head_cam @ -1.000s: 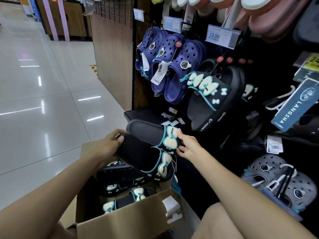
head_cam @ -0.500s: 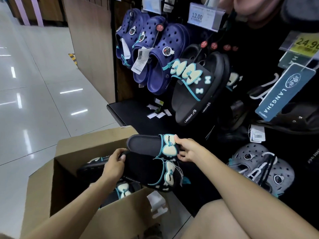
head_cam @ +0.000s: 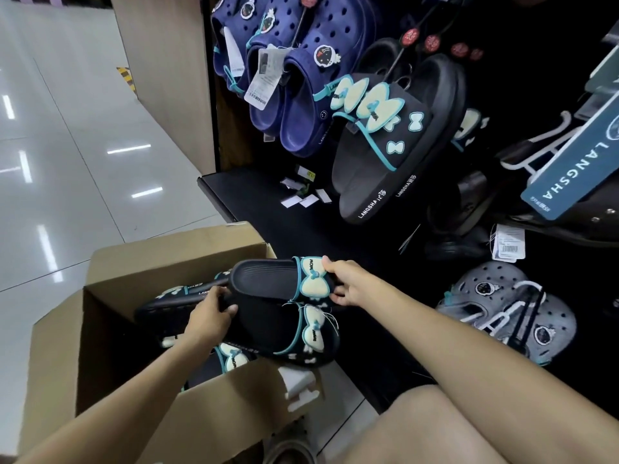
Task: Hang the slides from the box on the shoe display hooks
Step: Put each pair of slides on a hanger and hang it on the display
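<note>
A pair of black slides (head_cam: 268,306) with cream-and-teal bows hovers over the open cardboard box (head_cam: 140,259). My left hand (head_cam: 209,314) grips the heel end of the pair. My right hand (head_cam: 345,283) pinches the bow strap of the upper slide. More black bow slides (head_cam: 231,360) lie inside the box. A matching black slide pair (head_cam: 392,142) hangs on a display hook (head_cam: 400,60) above.
Navy clogs (head_cam: 301,78) with tags hang left of the black slides. Grey clogs (head_cam: 509,306) hang low on the right. A blue LANGSHA sign (head_cam: 576,155) sticks out at the right. A black base shelf (head_cam: 261,199) holds loose paper tags. Glossy tiled floor (head_cam: 67,162) lies to the left.
The camera has moved nearer to the rack and box. Both hands keep hold of the slide pair, which has stayed just above the box.
</note>
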`<act>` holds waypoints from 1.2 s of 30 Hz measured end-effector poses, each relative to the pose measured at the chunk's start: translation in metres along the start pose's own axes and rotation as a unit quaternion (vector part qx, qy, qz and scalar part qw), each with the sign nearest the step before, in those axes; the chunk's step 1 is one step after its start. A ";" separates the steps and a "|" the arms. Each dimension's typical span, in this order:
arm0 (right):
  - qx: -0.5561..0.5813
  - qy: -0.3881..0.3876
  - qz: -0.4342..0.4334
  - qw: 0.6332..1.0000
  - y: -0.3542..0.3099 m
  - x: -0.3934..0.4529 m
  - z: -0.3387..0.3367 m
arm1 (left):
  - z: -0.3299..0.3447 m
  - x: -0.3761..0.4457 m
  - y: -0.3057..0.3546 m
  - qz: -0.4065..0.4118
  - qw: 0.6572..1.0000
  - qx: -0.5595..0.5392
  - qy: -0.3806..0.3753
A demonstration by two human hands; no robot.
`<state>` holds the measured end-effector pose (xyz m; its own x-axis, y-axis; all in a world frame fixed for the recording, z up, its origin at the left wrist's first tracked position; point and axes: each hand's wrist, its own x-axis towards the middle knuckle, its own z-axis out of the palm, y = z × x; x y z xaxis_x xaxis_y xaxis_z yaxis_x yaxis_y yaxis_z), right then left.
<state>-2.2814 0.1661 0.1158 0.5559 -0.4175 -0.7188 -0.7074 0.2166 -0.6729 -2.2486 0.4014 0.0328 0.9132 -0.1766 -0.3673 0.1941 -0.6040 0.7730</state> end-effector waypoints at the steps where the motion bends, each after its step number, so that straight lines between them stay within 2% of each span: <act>1: -0.004 -0.003 0.000 1.000 0.000 0.000 0.001 | 0.000 0.001 -0.003 0.004 0.999 0.042 -0.011; 5: -0.033 -0.026 0.004 0.999 0.003 -0.002 0.006 | 0.003 -0.003 -0.006 0.016 0.980 0.196 -0.041; 10: -0.068 -0.011 -0.006 0.998 0.003 -0.007 0.009 | 0.016 -0.006 -0.008 0.067 0.962 0.257 -0.066; 13: -0.059 -0.013 -0.003 0.998 0.004 -0.006 0.009 | 0.023 -0.012 -0.005 0.157 0.939 0.305 -0.001; 15: -0.060 -0.013 -0.003 0.998 0.005 -0.006 0.010 | 0.029 -0.013 0.002 0.223 0.934 0.277 0.031; 17: -0.064 -0.012 -0.007 0.998 0.006 -0.005 0.010 | 0.037 -0.016 0.015 0.229 0.956 0.181 0.008; 19: -0.067 -0.009 -0.012 0.998 0.006 -0.004 0.010 | 0.044 -0.018 0.029 0.193 0.976 0.093 -0.037; 22: -0.064 -0.004 -0.016 0.998 0.007 -0.001 0.009 | 0.057 -0.019 0.038 0.159 0.982 0.042 -0.090; 27: -0.064 -0.024 -0.020 0.997 0.010 0.005 0.005 | 0.071 -0.015 0.041 0.079 0.992 -0.077 -0.067; 30: -0.091 -0.030 -0.034 0.995 0.011 0.007 0.000 | 0.073 -0.011 0.041 0.057 0.991 -0.102 -0.066; 36: -0.161 -0.029 -0.094 0.982 0.013 0.004 -0.014 | 0.071 -0.016 0.045 0.069 0.993 -0.093 -0.031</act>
<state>-2.2946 0.1546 0.1062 0.7068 -0.3706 -0.6026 -0.6865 -0.1539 -0.7106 -2.2801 0.3217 0.0367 0.9129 -0.2996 -0.2773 0.1363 -0.4166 0.8988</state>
